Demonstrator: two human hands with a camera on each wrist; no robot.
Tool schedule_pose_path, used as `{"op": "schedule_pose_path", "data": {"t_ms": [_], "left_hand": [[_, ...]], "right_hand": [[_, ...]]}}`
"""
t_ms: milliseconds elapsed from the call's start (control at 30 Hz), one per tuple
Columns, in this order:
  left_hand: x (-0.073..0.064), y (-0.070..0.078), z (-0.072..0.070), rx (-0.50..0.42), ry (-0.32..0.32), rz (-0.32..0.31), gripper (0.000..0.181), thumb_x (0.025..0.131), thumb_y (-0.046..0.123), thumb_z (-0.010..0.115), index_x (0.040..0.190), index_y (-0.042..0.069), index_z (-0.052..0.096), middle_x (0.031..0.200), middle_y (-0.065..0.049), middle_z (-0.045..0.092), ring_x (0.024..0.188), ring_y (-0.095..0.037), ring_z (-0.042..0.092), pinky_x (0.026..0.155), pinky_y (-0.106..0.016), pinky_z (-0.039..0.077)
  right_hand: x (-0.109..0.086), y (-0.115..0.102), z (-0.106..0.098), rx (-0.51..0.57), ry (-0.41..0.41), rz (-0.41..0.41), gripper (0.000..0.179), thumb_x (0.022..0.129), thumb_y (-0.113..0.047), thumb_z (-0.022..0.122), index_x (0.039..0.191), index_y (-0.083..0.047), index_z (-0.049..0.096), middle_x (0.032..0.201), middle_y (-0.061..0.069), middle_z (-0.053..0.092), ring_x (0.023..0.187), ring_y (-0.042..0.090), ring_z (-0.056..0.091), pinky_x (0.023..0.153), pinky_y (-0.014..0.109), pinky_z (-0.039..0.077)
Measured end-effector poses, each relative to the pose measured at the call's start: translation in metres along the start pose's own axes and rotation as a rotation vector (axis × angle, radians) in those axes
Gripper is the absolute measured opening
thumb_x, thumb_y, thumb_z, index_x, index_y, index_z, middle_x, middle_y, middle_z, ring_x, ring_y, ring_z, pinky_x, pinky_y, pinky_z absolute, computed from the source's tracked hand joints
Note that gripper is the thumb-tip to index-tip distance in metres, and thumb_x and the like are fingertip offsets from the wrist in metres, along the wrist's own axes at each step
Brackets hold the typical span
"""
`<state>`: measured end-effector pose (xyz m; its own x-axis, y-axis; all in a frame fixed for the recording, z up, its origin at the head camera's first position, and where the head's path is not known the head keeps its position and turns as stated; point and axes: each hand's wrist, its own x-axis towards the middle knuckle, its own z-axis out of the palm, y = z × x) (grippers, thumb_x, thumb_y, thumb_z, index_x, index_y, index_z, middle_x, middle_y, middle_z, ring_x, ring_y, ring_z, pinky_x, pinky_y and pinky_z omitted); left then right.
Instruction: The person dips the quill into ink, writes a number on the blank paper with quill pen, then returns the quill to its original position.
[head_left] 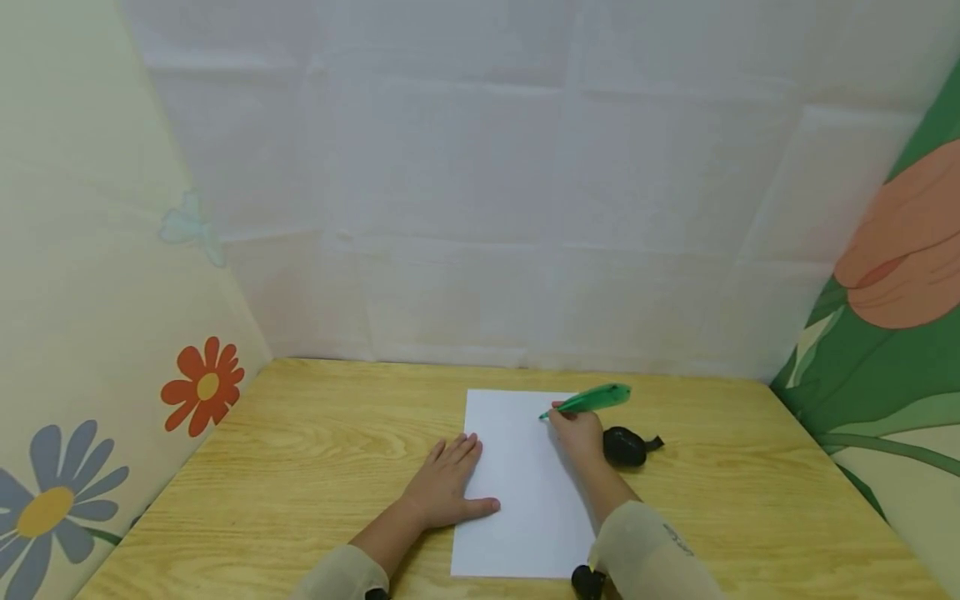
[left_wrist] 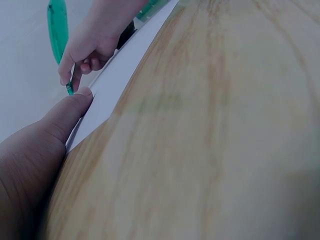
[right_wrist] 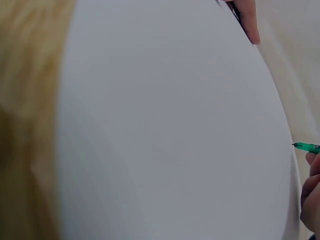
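A blank white sheet of paper [head_left: 525, 517] lies lengthwise on the wooden table. Across its left edge, my left hand [head_left: 441, 490] rests with fingers extended and thumb spread over the sheet. My right hand [head_left: 580, 435] pinches a green feather-shaped pen [head_left: 596, 397] near its tip, above the upper right of the paper. The pen slants, its feather end up and to the right. In the right wrist view the dark pen tip [right_wrist: 294, 144] shows beside the paper's far edge; whether it touches the sheet I cannot tell. No marks are visible on the paper.
Just right of my right hand sits a rounded black object [head_left: 625, 447] with a short strap. A smaller black object [head_left: 587, 581] is by my right sleeve at the bottom. A white cloth [head_left: 480, 208] hangs behind the table; flower-patterned panels [head_left: 60, 333] stand at both sides.
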<state>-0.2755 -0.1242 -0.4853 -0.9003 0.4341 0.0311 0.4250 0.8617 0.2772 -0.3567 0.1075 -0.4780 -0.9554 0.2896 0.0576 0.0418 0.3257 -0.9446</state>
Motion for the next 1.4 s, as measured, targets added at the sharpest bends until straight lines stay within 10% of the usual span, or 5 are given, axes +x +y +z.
{"op": "schedule_pose_path", "data": {"t_ms": [1400], "left_hand": [[-0.0024,0.0014,-0.0037,-0.014,0.004,0.008,0.099,0.084,0.070,0.057,0.151,0.000,0.034,0.160,-0.014,0.031,0.150,-0.030,0.025,0.122,-0.053,0.017]], "right_hand": [[-0.0070,-0.0044,0.0046,-0.018,-0.078,0.011,0.025,0.087,-0.018,0.065,0.104,-0.002,0.074,0.108,0.017,0.073,0.105,0.026,0.066,0.089,0.035,0.054]]}}
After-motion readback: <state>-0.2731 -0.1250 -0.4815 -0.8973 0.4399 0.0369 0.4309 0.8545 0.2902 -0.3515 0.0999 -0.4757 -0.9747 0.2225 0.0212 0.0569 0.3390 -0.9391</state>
